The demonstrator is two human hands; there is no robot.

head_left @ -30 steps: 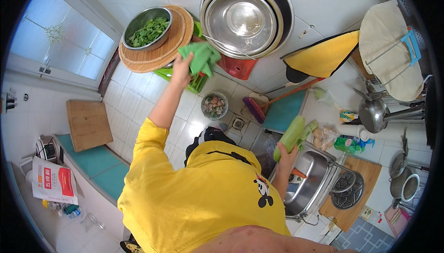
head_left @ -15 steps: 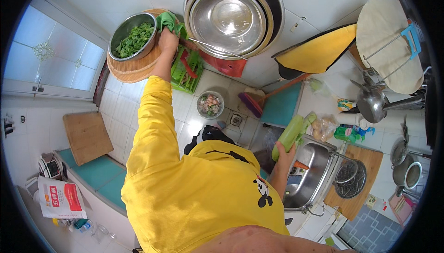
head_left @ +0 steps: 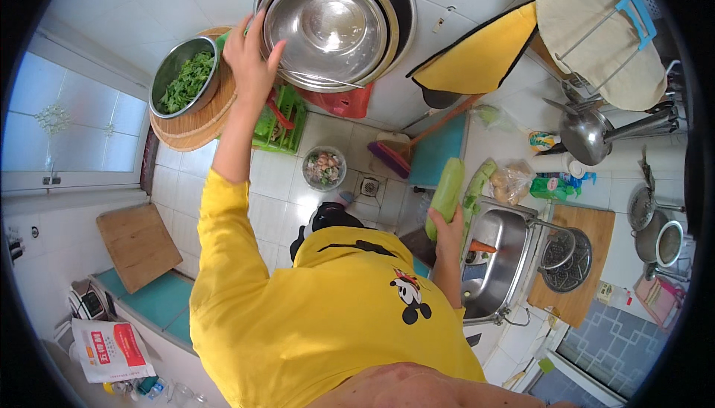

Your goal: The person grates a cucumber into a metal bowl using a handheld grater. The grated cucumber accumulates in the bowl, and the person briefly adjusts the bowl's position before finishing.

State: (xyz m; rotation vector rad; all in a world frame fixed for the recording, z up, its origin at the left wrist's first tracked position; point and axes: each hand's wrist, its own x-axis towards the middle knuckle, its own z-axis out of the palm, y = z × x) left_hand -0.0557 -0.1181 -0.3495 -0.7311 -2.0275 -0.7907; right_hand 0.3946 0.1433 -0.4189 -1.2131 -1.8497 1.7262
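Observation:
My left hand point(head_left: 252, 58) reaches far forward with its fingers and thumb spread, at the left rim of a nested stack of steel basins point(head_left: 328, 28). Whether the fingertips touch the rim, I cannot tell. Left of that hand, a steel bowl point(head_left: 185, 78) of leafy greens rests on round woven trays point(head_left: 201, 128). At my right side, beside the sink, my right hand point(head_left: 449, 235) is closed round the lower part of a long pale green zucchini point(head_left: 447, 188), held upright.
A steel sink point(head_left: 503, 259) with a carrot point(head_left: 482, 247) in it lies to the right. Behind it are a bag of potatoes point(head_left: 512, 182) and a leafy vegetable point(head_left: 478, 184). A bowl of chopped food point(head_left: 324, 168) and a green crate point(head_left: 281, 121) stand ahead.
My left hand has left the green cloth beside the bowl of greens and opened near the basins. My right hand still holds the zucchini, now apart from the leafy vegetable. The view has shifted.

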